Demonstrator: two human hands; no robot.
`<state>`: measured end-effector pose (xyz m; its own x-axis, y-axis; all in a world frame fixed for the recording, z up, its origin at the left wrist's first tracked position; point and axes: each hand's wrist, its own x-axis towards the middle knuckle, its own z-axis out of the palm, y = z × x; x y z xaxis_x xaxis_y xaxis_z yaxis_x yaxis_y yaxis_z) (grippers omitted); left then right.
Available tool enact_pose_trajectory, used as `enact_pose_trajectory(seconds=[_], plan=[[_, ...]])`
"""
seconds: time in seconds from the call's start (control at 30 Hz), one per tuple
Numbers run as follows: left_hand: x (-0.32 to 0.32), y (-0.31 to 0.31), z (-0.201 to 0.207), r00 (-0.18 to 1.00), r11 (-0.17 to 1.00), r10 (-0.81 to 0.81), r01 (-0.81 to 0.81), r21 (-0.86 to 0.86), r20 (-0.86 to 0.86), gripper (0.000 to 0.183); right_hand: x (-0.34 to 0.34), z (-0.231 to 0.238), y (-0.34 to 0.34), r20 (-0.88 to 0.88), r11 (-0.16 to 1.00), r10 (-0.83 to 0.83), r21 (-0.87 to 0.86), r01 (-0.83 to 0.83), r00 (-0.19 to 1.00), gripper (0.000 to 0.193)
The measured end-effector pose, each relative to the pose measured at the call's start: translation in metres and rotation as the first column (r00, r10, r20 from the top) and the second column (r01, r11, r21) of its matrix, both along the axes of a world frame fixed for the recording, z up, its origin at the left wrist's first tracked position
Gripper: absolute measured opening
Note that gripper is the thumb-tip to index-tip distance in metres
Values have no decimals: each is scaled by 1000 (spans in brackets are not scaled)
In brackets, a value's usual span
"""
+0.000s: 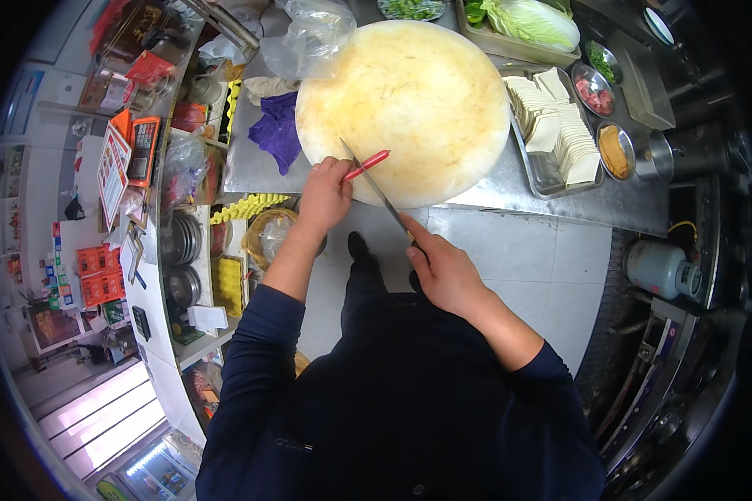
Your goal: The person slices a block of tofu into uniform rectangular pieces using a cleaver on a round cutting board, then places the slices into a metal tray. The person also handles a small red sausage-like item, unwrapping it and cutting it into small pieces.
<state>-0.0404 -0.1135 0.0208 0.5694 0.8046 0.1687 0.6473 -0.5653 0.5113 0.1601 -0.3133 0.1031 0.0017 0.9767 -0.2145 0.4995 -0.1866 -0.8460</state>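
Note:
My left hand (325,194) is closed round one end of a slim red stick-shaped item (376,159), perhaps a sausage in a red wrapper. It is held over the near left edge of a round pale chopping board (418,92). In my right hand (448,273) is the handle of a long narrow knife (383,199). Its blade slants up and left across the red item, with the tip over the board. Whether the edge has cut into the item cannot be made out. My fingers hide the item's lower left end.
Left of the board lie a purple cloth (275,134) and a clear plastic bag (309,42). To the right stand a metal tray (551,185) of pale square slices and several small bowls. A cabbage (530,25) sits behind; a gas cylinder (662,269) stands low right.

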Motion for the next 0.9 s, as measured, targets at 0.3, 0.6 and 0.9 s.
enact_pose_trajectory(seconds=[0.3,0.6,0.9], plan=[[0,2,2,1000,1000,15,-14,-18,25,21,-7,10,6,142,998,64,-32,-60,988,60],[0,4,4,999,998,11,-9,-59,37,19,-12,1,12,186,993,110,-71,-99,976,63],[0,5,6,999,996,1,3,-87,41,19,-16,-12,22,197,994,106,-25,-103,975,65]])
